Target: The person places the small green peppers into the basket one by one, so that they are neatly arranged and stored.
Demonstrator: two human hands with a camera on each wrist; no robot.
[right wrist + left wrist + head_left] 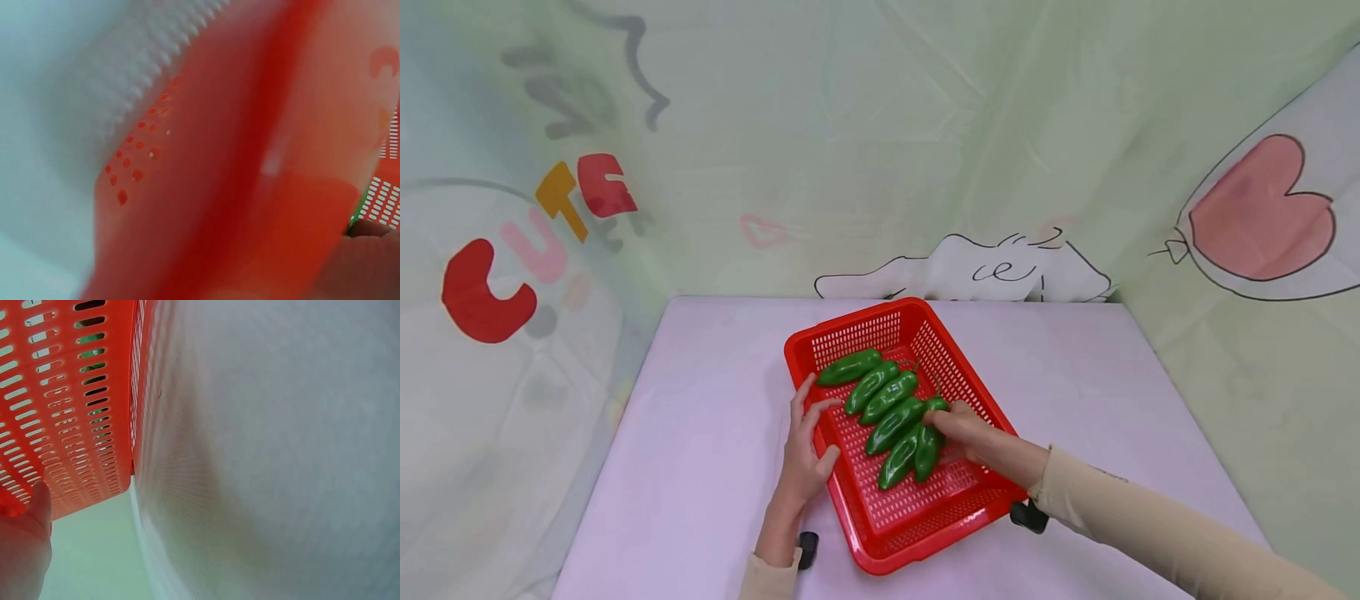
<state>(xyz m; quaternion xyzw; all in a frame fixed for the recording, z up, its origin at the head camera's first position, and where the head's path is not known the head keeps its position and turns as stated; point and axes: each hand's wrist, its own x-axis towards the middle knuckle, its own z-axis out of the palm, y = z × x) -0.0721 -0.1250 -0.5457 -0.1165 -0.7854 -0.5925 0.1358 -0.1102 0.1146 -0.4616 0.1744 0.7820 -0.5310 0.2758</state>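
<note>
Several glossy green peppers (870,388) lie side by side in a slanting row inside a red perforated plastic basket (917,546). My right hand (966,429) reaches over the basket's right wall and grips the rightmost pepper (928,457), thumb across its upper part. At the left rim, my left hand (805,462) holds the basket, with one finger and the thumb coming over the edge. In the left wrist view a fingertip (41,497) shows against the outer basket wall (69,425). The right wrist view is mostly filled by the blurred basket wall (244,187), which hides most of that hand.
The basket stands tilted on a pale lilac tabletop (700,400). Pale green cloth walls (865,167) with cartoon drawings and letters rise at the back and both sides. A black wrist device (1028,517) sits at the basket's lower right corner.
</note>
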